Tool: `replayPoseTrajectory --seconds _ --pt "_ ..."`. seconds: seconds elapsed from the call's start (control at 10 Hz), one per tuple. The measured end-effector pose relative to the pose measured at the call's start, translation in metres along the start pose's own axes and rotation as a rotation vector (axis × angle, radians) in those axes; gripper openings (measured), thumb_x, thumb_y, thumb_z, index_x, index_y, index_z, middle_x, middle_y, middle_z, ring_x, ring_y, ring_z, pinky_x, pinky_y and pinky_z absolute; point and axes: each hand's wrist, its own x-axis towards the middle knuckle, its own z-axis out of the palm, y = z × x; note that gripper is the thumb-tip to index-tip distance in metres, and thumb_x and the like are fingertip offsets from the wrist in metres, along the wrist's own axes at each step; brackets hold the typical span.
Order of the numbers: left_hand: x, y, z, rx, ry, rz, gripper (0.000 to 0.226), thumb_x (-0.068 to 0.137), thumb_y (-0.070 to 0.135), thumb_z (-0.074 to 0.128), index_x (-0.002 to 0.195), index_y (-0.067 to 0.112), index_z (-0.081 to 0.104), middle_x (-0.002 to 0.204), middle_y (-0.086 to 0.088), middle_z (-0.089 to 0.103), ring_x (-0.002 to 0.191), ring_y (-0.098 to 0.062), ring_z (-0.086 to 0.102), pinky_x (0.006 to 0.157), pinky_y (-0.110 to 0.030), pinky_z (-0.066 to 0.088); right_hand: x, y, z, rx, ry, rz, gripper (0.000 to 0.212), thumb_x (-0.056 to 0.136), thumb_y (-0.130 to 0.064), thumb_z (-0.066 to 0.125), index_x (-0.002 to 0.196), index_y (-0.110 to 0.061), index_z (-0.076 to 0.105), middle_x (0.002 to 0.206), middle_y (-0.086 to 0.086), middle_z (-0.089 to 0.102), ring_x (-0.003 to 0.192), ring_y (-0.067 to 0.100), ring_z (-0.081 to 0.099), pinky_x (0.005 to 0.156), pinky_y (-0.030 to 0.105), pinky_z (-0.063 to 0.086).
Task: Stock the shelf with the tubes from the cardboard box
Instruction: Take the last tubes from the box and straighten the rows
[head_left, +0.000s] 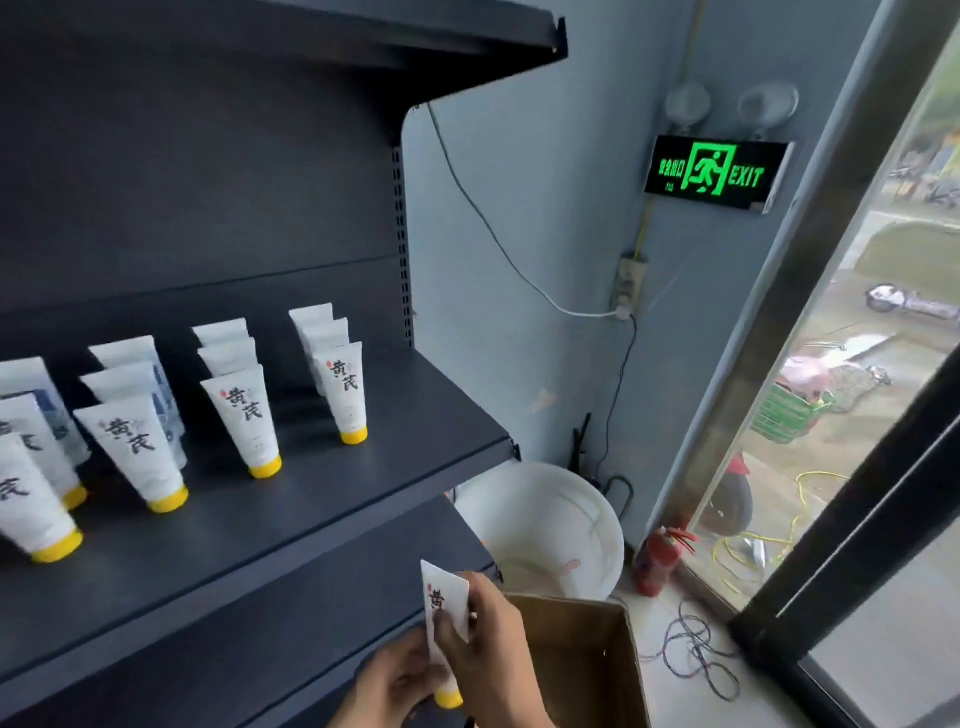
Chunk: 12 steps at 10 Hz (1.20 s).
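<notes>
The dark metal shelf (322, 499) carried upright white tubes (244, 415) in rows (yellow caps down). Beside the open cardboard box (587, 660), both hands shared one tube (441, 608): right hand (488, 639) fingers curled round its body, left hand (400, 680) fingers closed near the cap.

Tubes on shelf (322, 467): thirteen. Held tube (444, 613): one. Cardboard box (587, 660): one.
</notes>
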Motion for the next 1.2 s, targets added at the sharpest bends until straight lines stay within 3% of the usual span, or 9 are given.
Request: replayPoseTrajectory --seconds 0.1,0.2,0.3,0.4,0.5,0.6,0.8,0.9,1.2 --pt "-0.019 0.043 -0.018 0.050 0.139 0.035 0.040 0.077 0.035 0.080 0.105 0.007 0.071 0.098 -0.007 0.073 0.101 -0.022 0.066 0.097 -0.036 0.049 0.006 -0.040 0.004 0.000 -0.038 -0.073 0.024 0.080 -0.032 0.057 0.102 -0.042 0.057 0.101 -0.016 0.066 0.095 0.001 0.062 0.082 0.022 0.051" --pt "-0.034 0.063 -0.040 -0.177 0.139 -0.023 0.023 0.095 0.023 0.061 0.116 0.016 0.067 0.109 -0.003 0.073 0.107 -0.015 0.067 0.090 -0.026 0.051 0.009 -0.075 0.011 0.005 -0.089 -0.117 0.020 0.082 -0.029 0.059 0.098 -0.039 0.057 0.100 -0.012 0.066 0.093 0.002 0.061 0.080 0.023 0.051" --pt "-0.031 0.034 -0.077 -0.210 0.266 -0.074 0.030 0.105 0.032 0.038 0.116 0.031 0.066 0.123 -0.017 0.067 0.128 -0.025 0.056 0.083 -0.027 0.055 0.012 -0.099 0.021 -0.007 -0.117 -0.182 0.013 0.082 -0.033 0.060 0.094 -0.027 0.059 0.096 -0.006 0.066 0.088 0.007 0.061 0.079 0.029 0.052" --pt "-0.066 0.087 -0.087 -0.172 0.181 -0.037 0.048 0.079 0.054 0.070 0.114 0.023 0.063 0.102 0.015 0.075 0.114 -0.018 0.064 0.088 -0.021 0.050 0.015 -0.121 0.036 -0.026 -0.150 -0.201 0.012 0.081 -0.039 0.060 0.080 -0.032 0.051 0.088 -0.002 0.065 0.079 0.013 0.061 0.073 0.037 0.052" --pt "-0.093 0.110 -0.095 -0.288 0.248 0.089 0.015 0.100 0.010 0.055 0.101 0.014 0.069 0.088 0.009 0.078 0.100 -0.015 0.065 0.090 -0.032 0.050 0.016 -0.143 0.052 -0.022 -0.198 -0.243 0.011 0.080 -0.042 0.060 0.086 -0.034 0.055 0.090 -0.005 0.066 0.084 0.012 0.063 0.075 0.037 0.054" --pt "-0.110 0.115 -0.113 -0.154 0.240 0.126 0.033 0.093 -0.010 0.054 0.109 0.015 0.068 0.104 0.004 0.078 0.107 -0.011 0.069 0.087 -0.028 0.054 0.015 -0.162 0.071 0.007 -0.240 -0.270 0.022 0.081 -0.042 0.061 0.085 -0.021 0.055 0.086 0.000 0.066 0.080 0.017 0.064 0.073 0.043 0.054" --pt "-0.150 0.108 -0.171 0.130 0.383 0.186 0.046 0.092 0.020 0.070 0.133 0.032 0.053 0.125 0.021 0.067 0.121 0.001 0.060 0.101 -0.027 0.051 0.015 -0.200 0.113 0.084 -0.333 -0.247 0.033 0.079 -0.045 0.064 0.085 -0.014 0.054 0.085 0.011 0.067 0.079 0.029 0.065 0.073 0.051 0.055" --pt "-0.170 0.111 -0.190 0.153 0.484 0.175 0.037 0.091 0.014 0.070 0.124 0.028 0.061 0.113 0.017 0.073 0.111 -0.001 0.066 0.090 -0.019 0.053 0.012 -0.220 0.132 0.128 -0.398 -0.257 0.022 0.081 -0.039 0.065 0.089 -0.018 0.062 0.087 0.005 0.071 0.081 0.023 0.069 0.076 0.049 0.056" --pt "-0.223 0.101 -0.247 0.272 0.695 0.163 0.026 0.090 0.025 0.073 0.115 0.030 0.067 0.099 0.015 0.075 0.095 -0.003 0.070 0.088 -0.031 0.057 0.001 -0.273 0.192 0.172 -0.563 -0.375 0.004 0.091 -0.025 0.066 0.094 -0.028 0.065 0.089 -0.002 0.074 0.085 0.016 0.070 0.079 0.045 0.057"
